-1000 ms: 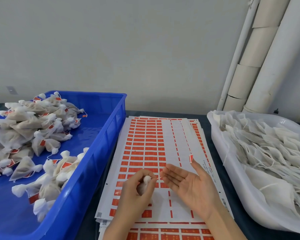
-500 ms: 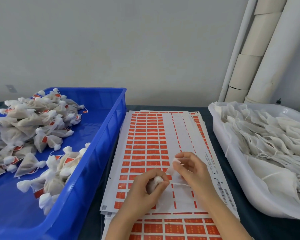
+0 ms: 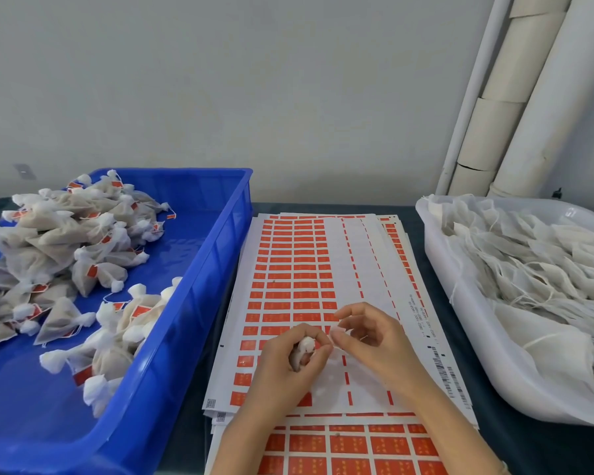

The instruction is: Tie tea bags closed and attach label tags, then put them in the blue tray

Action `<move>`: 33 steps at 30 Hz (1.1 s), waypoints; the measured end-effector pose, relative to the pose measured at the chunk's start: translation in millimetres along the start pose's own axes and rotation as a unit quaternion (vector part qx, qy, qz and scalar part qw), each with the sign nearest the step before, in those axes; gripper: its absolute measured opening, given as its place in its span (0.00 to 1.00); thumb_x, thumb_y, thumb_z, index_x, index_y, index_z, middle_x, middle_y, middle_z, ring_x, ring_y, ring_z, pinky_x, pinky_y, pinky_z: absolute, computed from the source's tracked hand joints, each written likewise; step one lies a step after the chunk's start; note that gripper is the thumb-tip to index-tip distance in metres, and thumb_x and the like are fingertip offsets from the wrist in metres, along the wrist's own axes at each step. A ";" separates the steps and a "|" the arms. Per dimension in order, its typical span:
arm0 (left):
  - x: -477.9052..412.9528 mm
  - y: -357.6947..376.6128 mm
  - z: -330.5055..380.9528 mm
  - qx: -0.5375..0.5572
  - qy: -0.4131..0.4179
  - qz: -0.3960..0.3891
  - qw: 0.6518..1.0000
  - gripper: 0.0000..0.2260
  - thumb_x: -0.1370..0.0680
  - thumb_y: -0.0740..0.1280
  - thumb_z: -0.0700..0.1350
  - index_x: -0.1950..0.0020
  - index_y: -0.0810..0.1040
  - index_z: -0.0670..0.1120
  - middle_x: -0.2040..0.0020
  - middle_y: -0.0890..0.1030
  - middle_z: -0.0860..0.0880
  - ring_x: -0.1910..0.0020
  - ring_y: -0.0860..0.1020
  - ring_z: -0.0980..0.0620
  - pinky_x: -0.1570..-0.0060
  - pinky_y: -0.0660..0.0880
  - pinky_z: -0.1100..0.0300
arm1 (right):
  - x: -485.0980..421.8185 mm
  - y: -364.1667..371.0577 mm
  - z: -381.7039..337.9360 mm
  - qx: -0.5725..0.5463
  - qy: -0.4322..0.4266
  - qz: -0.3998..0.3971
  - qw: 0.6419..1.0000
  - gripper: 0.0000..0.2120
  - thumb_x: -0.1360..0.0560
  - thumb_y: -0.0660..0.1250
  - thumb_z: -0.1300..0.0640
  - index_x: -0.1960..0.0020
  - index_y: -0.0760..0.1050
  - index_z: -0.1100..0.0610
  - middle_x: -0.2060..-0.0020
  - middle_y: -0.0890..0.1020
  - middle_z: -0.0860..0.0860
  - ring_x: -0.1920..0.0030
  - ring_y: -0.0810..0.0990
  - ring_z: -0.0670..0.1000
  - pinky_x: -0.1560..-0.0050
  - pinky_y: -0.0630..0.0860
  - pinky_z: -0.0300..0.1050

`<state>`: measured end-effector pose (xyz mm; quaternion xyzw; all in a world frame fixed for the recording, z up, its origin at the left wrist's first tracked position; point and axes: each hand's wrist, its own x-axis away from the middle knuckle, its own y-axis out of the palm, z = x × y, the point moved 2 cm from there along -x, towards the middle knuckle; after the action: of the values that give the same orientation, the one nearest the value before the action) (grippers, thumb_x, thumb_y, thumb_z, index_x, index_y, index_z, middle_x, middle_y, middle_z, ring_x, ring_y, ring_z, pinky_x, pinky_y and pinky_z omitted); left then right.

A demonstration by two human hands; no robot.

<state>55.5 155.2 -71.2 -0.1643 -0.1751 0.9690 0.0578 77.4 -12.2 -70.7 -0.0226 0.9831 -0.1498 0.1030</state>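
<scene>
**Over the label sheets, a tea bag gripped in the left hand**

At the far left, the blue tray (image 3: 216, 255) holds a loose heap of tied tea bags (image 3: 48, 241), white knotted tops and orange tags showing, with more lying along its near right wall. Just beside the tray, a stack of label sheets (image 3: 299, 269) lies flat on the dark table (image 3: 494, 440), with rows of orange tags on the left and peeled white strips toward the right.

Above the near part of the top sheet, the left hand (image 3: 282, 368) is curled round one tea bag (image 3: 305, 347), whose white bunched top shows between thumb and forefinger. The right hand (image 3: 374, 341) is close beside it, fingers bent inward, one fingertip almost at the bag. A fine white thread (image 3: 363, 337) shows in its palm, but whether the fingers pinch it cannot be told.

At the right, a white tub (image 3: 474, 354) is filled with flat, untied bags (image 3: 528, 262) and trailing strings. Behind it, pale tubes (image 3: 515, 97) lean against the wall.
</scene>
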 end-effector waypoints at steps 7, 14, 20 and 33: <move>-0.3 -0.5 -1.9 -0.014 -0.011 0.027 0.999 0.05 0.24 0.70 0.46 0.54 0.78 0.58 0.56 0.80 0.64 0.52 0.78 0.63 0.57 0.73 0.74 | -0.2 -1.0 -0.2 -0.010 0.008 -0.002 1.000 0.10 0.29 0.74 0.52 0.50 0.78 0.46 0.59 0.83 0.39 0.56 0.81 0.43 0.57 0.78 0.33; -1.6 -0.5 -3.0 -0.024 -0.028 0.032 0.999 0.05 0.24 0.70 0.48 0.53 0.78 0.59 0.54 0.79 0.67 0.50 0.76 0.65 0.56 0.72 0.76 | 0.3 -1.4 -2.8 -0.009 0.012 -0.013 1.000 0.08 0.28 0.74 0.53 0.51 0.79 0.46 0.60 0.83 0.39 0.56 0.81 0.42 0.59 0.78 0.32; -1.0 -1.3 -1.8 -0.032 -0.028 0.028 0.999 0.06 0.24 0.70 0.47 0.55 0.79 0.60 0.56 0.80 0.67 0.52 0.77 0.65 0.57 0.72 0.76 | 0.9 -0.9 -5.8 -0.011 0.020 -0.022 0.999 0.08 0.29 0.74 0.52 0.51 0.79 0.46 0.60 0.82 0.39 0.56 0.81 0.43 0.62 0.77 0.31; 0.0 -2.8 -2.5 -0.009 -0.040 0.081 0.996 0.05 0.25 0.70 0.45 0.58 0.80 0.55 0.61 0.81 0.60 0.58 0.79 0.59 0.60 0.75 0.72 | -1.3 -9.6 -6.2 -0.122 0.103 0.013 0.987 0.23 0.37 0.70 0.35 0.47 0.78 0.45 0.58 0.84 0.44 0.60 0.82 0.45 0.56 0.78 0.36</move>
<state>56.5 158.6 -72.3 -0.1399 -0.1724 0.9746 -0.0295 77.5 -19.5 -61.7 -0.0068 0.9996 -0.0285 -0.0004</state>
